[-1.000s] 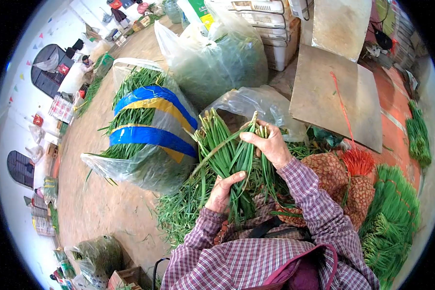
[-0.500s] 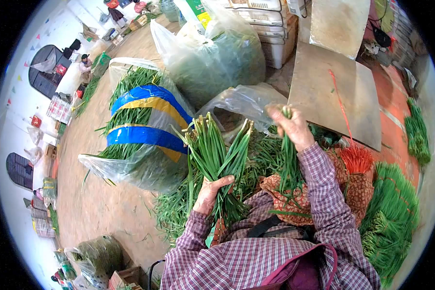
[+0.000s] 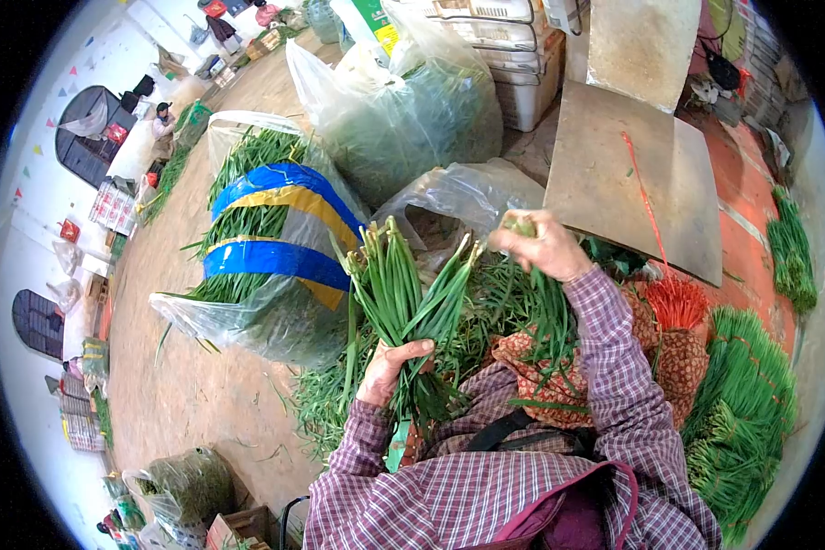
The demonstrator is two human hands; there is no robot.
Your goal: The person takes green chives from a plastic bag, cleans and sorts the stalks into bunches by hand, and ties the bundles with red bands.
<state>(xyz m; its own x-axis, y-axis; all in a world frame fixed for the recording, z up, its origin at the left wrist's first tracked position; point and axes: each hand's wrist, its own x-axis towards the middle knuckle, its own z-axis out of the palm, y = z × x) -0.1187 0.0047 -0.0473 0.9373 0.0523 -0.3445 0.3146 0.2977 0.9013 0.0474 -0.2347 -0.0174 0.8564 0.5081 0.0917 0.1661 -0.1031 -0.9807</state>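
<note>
My left hand (image 3: 392,371) is wrapped round a fanned bunch of green stalks (image 3: 399,293), their pale cut ends pointing up and away from me. To its right, my right hand (image 3: 545,247) is closed on a smaller bunch (image 3: 552,316), whose leaves hang down over the patterned cloth (image 3: 541,371) at my lap. The two bunches are apart. Loose greens (image 3: 504,293) lie in a heap beneath and beyond my hands.
A striped bag of greens (image 3: 284,266) lies left, a large clear bag (image 3: 403,128) ahead. A board (image 3: 632,183) stands front right, near red ties (image 3: 676,302) and stacked green bundles (image 3: 742,412). A person (image 3: 163,124) is far off at upper left.
My right hand has moved away from the left bunch to the right and now holds a separate small bunch. My left hand has shifted slightly left and down with its bunch.
</note>
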